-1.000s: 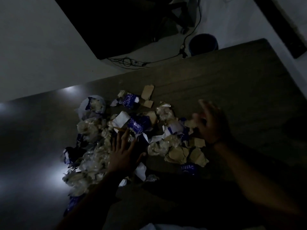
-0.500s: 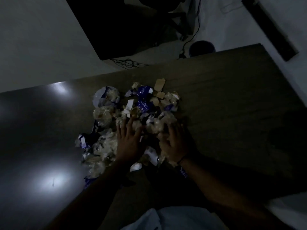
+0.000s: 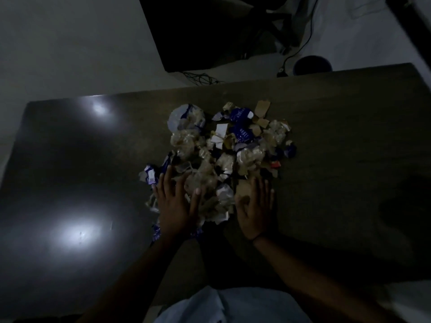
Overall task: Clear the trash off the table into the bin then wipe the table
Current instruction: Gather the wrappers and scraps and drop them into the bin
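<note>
Around the trash pile (image 3: 224,159) the desk (image 3: 349,136) lies bare to its left, right and far side, giving open passage there, while the left hand (image 3: 177,203) and right hand (image 3: 255,208) lie flat against the pile's near edge, blocking approach from that side.

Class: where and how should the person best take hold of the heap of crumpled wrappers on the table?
Probably by its two flanks. The loose heap of crumpled clear and blue wrappers sprawls wide, so the left hand and right hand, flat at its near edge, should cup inward and scoop.
</note>
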Demonstrator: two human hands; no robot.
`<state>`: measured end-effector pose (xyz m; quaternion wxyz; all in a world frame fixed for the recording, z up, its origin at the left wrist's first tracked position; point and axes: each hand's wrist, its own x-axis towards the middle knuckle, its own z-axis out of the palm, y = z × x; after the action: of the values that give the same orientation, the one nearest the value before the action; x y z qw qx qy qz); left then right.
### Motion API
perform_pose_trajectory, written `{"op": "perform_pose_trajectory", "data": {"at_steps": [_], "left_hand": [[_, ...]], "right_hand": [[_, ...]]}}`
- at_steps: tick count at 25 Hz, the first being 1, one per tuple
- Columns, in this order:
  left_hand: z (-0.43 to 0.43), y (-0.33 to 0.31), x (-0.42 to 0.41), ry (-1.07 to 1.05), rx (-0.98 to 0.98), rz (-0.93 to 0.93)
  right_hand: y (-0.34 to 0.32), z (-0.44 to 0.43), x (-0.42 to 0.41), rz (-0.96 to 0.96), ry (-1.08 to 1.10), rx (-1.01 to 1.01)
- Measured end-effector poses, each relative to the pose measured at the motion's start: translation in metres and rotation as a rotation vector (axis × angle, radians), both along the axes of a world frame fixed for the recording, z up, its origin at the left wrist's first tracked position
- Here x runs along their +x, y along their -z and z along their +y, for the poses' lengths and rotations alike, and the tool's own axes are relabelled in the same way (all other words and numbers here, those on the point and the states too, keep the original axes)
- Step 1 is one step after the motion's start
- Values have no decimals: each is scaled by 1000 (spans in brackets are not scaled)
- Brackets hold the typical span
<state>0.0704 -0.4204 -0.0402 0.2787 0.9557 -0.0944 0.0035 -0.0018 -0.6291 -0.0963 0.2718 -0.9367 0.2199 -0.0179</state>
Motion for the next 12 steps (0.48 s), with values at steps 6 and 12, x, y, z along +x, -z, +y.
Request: {"op": "perform_pose_trajectory", "data": {"at_steps": [6,12], "left_hand": [[17,-3,8,60,-46,58],[-3,-5,88,226,131,84]], "right_hand": [[-41,13,37,-137,255,74],[-46,-129,114,145,307,97]]}}
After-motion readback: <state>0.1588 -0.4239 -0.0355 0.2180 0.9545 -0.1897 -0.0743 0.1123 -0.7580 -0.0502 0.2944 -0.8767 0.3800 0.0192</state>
